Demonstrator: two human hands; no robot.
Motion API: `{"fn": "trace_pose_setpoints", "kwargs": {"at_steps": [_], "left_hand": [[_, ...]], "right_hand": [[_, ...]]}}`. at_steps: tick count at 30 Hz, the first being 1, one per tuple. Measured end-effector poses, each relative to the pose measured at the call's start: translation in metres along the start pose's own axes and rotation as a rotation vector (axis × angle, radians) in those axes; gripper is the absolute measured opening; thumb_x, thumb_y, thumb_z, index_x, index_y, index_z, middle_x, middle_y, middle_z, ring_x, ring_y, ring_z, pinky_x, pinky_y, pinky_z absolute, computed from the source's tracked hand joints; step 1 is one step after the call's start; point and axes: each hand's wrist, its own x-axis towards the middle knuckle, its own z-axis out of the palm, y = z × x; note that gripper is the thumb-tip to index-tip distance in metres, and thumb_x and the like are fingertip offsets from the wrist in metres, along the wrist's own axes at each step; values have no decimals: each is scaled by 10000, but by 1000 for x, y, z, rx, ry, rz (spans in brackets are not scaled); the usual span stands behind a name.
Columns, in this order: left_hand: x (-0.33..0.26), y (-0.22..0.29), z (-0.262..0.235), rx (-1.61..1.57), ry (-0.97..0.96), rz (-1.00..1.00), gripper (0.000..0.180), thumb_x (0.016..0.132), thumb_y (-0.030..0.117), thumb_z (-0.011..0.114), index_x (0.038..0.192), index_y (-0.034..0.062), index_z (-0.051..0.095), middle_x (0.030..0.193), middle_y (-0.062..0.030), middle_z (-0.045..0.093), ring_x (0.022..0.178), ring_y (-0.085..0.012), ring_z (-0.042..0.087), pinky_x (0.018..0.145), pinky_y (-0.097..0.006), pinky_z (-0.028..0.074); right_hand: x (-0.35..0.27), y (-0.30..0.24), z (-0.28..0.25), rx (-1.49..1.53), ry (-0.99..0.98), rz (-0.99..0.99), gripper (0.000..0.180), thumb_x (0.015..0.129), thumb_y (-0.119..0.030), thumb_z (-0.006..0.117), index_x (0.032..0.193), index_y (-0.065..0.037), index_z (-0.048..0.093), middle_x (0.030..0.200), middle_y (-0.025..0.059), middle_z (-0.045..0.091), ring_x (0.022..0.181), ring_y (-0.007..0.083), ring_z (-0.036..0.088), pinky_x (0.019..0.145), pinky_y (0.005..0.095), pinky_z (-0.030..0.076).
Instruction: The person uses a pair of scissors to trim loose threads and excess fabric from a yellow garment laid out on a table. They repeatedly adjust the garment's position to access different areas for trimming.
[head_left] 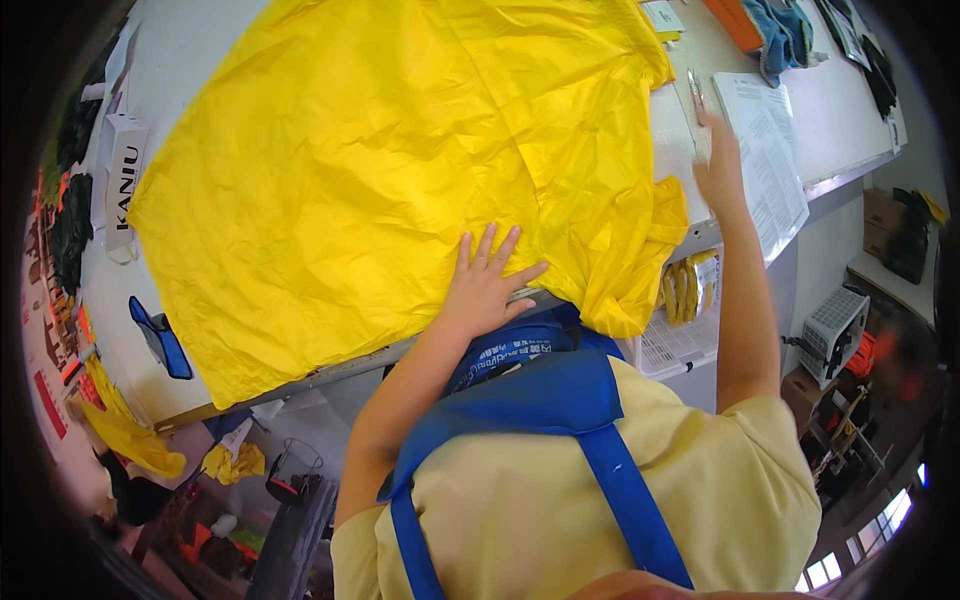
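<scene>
A large piece of thin, crinkled yellow fabric (380,170), with a seam down it and bunched folds at its right, covers most of the table. My left hand (485,285) lies flat on its near edge, fingers spread. Off to the right of the fabric, my right hand (725,165) is over the table with finger and thumb apart. Its fingertips reach the near end of a small pair of metal snips (696,88); I cannot see a grip round them. Beside that hand lie printed paper sheets (765,150).
On the white table (170,340), a blue-and-black item (160,338) and a white box (125,185) lie at left. Blue cloth (785,40) lies far right. Below the table's edge, a white basket (682,345) holds packaged yellow items (692,288). A grey crate (835,325) stands right.
</scene>
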Motion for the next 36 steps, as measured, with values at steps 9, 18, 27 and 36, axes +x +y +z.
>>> {"fn": "trace_pose_setpoints", "kwargs": {"at_steps": [9,18,27,36], "left_hand": [[-3,-1,1,29,71,41,548,805,463,606,1325,376,456,1502,-106,213,1383,-386,132,1079,-612,66],[-12,9,3,9,97,94,612,796,340,621,1355,181,430,1447,-30,351,1364,-216,262,1110,-499,148],[-28,1,-11,-267,-28,-88,617,783,213,644,1313,8,403,1350,-194,429,1277,-310,383,1079,-368,277],[-173,-140,-60,151,1028,-996,566,764,118,658,1275,69,422,1246,-166,472,1151,-368,431,986,-473,331]], "right_hand": [[-120,-74,-17,-280,-302,-121,444,680,-22,587,1089,-186,639,1393,104,394,1336,304,295,1061,458,273],[-92,-127,-124,1818,-423,551,503,825,-275,508,1210,48,481,1107,191,604,1012,298,615,905,404,500],[-15,-294,-22,637,-501,-550,409,816,-25,595,1216,-88,540,1207,112,551,1179,294,479,1022,388,354],[89,-37,39,-172,-230,-292,253,798,-46,460,1006,-102,594,1057,119,600,1068,304,526,923,407,394]]}}
